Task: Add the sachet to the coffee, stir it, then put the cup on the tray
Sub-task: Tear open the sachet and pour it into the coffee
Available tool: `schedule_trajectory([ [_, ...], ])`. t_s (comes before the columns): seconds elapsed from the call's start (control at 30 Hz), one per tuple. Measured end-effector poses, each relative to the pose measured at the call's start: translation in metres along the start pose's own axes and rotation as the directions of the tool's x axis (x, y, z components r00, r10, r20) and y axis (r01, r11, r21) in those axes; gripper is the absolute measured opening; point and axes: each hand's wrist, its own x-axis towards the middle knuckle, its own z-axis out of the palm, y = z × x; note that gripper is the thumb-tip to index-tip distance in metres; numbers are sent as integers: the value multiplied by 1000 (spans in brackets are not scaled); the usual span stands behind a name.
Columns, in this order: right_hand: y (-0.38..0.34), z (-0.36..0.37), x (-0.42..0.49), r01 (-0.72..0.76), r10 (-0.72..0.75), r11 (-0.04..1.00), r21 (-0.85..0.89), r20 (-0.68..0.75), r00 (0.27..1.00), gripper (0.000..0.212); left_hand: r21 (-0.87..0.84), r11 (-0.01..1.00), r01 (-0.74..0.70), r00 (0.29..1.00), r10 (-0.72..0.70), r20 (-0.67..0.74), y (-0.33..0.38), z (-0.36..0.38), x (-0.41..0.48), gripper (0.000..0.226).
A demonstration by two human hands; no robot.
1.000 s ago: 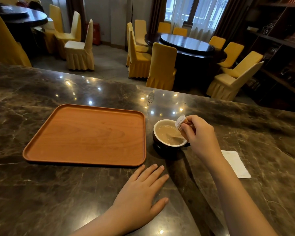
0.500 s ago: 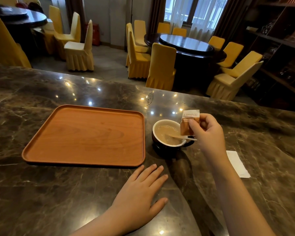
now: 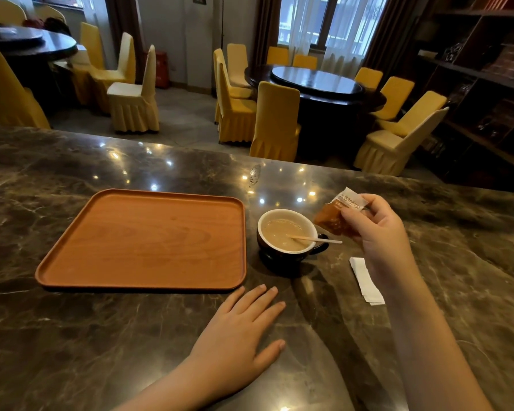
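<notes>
Our right hand (image 3: 377,229) pinches the limp, light sachet (image 3: 337,213) just right of the cup (image 3: 288,238), seemingly torn open; left hand (image 3: 238,330) lies flat, holding nothing; we take the brimming cup by its handle

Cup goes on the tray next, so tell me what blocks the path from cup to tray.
Nothing visible does. The cup stands on the counter just right of the tray, with bare marble between them. The tray is empty. The left hand lies flat nearer the person, clear of that gap. The stirrer rests in the cup.
</notes>
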Motion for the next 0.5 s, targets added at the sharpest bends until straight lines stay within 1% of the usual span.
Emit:
schedule_trajectory([
  [0.1, 0, -4, -11, -5, 4, 1000, 22, 48, 999, 25, -7, 1000, -10, 1000, 10, -24, -1, 0, 0, 60],
  [0.23, 0, -6, -32, 8, -17, 997, 76, 122, 992, 8, -26, 999, -29, 999, 28, -39, -3, -1, 1, 61],
  [0.33, 2, -7, -44, 33, -50, 995, 91, 190, 980, 6, 33, 999, -28, 999, 29, -34, -2, 0, 1, 59],
  [0.4, 5, -10, -50, 32, -46, 997, 72, 199, 979, 2, 64, 998, -25, 999, 27, -31, -2, 2, 0, 59],
  [0.5, 12, -16, -59, -8, 9, 1000, -10, 186, 982, 7, 50, 998, -41, 998, 43, -42, -2, 4, 0, 59],
])
